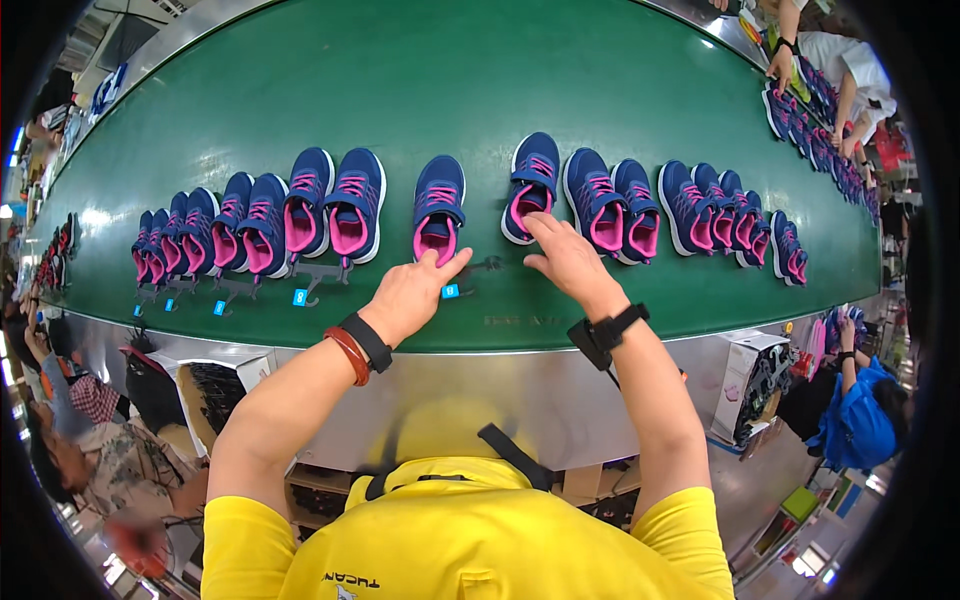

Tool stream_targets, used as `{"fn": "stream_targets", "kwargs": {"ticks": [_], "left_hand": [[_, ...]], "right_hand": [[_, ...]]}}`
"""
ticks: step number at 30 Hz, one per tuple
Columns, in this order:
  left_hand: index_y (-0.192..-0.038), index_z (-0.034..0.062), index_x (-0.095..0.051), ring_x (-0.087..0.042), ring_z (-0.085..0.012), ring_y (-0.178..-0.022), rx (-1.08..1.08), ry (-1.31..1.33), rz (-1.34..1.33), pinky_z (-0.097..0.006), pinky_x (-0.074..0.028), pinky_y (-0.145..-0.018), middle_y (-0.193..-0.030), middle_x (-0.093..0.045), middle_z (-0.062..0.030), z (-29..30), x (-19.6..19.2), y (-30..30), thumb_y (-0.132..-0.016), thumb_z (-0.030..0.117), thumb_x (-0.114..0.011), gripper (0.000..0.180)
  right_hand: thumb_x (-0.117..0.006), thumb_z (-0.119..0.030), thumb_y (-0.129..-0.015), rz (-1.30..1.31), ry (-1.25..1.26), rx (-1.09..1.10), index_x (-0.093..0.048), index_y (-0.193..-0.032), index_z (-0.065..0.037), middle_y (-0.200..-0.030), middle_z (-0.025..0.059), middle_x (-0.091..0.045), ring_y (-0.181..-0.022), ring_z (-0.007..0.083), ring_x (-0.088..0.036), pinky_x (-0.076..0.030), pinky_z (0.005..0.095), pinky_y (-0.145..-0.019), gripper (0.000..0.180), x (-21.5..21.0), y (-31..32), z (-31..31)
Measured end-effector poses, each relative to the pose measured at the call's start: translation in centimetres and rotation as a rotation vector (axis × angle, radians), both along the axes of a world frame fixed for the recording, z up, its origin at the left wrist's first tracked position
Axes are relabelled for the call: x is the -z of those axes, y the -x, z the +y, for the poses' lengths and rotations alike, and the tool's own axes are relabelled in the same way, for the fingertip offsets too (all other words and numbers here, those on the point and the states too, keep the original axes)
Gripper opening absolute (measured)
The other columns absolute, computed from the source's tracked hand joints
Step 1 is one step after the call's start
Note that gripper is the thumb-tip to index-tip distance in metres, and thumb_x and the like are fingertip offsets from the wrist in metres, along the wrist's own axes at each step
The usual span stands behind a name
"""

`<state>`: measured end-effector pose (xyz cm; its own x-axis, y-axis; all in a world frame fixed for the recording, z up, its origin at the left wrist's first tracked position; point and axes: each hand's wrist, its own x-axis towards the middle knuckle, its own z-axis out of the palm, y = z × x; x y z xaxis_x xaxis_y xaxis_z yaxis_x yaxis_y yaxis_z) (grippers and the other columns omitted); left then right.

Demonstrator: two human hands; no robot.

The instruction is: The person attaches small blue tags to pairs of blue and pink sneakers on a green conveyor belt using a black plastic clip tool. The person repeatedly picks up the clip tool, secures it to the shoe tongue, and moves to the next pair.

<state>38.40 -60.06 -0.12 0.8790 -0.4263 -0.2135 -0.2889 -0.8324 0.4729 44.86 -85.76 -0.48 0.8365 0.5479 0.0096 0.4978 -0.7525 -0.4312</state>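
Observation:
Two navy shoes with pink lining lie on the green conveyor belt [420, 80] in front of me. My left hand [412, 288] reaches to the heel of the left shoe [438, 205], fingertips touching its pink collar. My right hand [565, 255] has its fingers at the heel of the right shoe [530, 185], which is turned slightly. A dark plastic hanger [480, 268] with a small blue tag [450, 291] lies on the belt between my hands. Neither hand clearly grips anything.
Rows of matching navy and pink shoes run along the belt to the left [260, 220] and right [700, 210], with hangers and blue tags [299, 297] in front of the left ones. Another person [850, 70] works at the far right. Cartons [750, 385] stand under the belt.

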Motion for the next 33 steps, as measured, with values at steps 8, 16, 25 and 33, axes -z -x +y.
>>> {"fn": "stream_targets", "kwargs": {"ticks": [8, 16, 25, 33], "left_hand": [[-0.119, 0.0099, -0.06, -0.062, -0.0391, -0.078, -0.105, 0.072, 0.033, -0.049, -0.05, -0.068, -0.091, -0.06, -0.0194, -0.1, 0.8, 0.3, -0.079, -0.003, -0.048, 0.044], [-0.115, 0.0097, -0.064, -0.062, -0.039, -0.077, -0.121, 0.075, 0.022, -0.049, -0.05, -0.069, -0.088, -0.061, -0.0203, -0.3, 0.5, 0.4, -0.081, -0.001, -0.047, 0.039], [-0.112, 0.0082, -0.06, -0.06, -0.0355, -0.095, -0.082, 0.248, -0.111, -0.043, -0.051, -0.08, -0.112, -0.056, -0.0159, 0.2, -0.3, 2.9, -0.077, -0.003, -0.05, 0.038], [-0.129, 0.0081, -0.051, -0.055, -0.0372, -0.105, -0.125, 0.045, -0.025, -0.043, -0.049, -0.089, -0.129, -0.045, -0.0232, -1.5, 2.2, 6.7, -0.08, -0.001, -0.05, 0.05]], "right_hand": [[-0.076, -0.026, -0.07, -0.244, 0.144, -0.264, -0.061, -0.088, -0.015, -0.081, 0.001, -0.053, -0.081, 0.021, -0.051, -0.039, 0.036, -0.07, 0.026, -0.9, 0.2, 1.7], [-0.074, -0.023, -0.069, -0.255, 0.159, -0.293, -0.062, -0.083, -0.015, -0.078, 0.0005, -0.053, -0.081, 0.0193, -0.051, -0.039, 0.0342, -0.071, 0.02, -1.4, 1.0, 3.1], [-0.067, -0.012, -0.069, -0.309, 0.083, -0.154, -0.06, -0.082, -0.014, -0.081, 0.0029, -0.053, -0.079, 0.0228, -0.052, -0.04, 0.0357, -0.069, 0.016, -0.6, 2.7, 4.0], [-0.063, 0.0, -0.068, -0.132, -0.073, -0.011, -0.059, -0.11, -0.006, -0.112, 0.0071, -0.057, -0.095, 0.0293, -0.053, -0.045, 0.0396, -0.081, 0.043, 3.4, 6.8, 4.2]]}}
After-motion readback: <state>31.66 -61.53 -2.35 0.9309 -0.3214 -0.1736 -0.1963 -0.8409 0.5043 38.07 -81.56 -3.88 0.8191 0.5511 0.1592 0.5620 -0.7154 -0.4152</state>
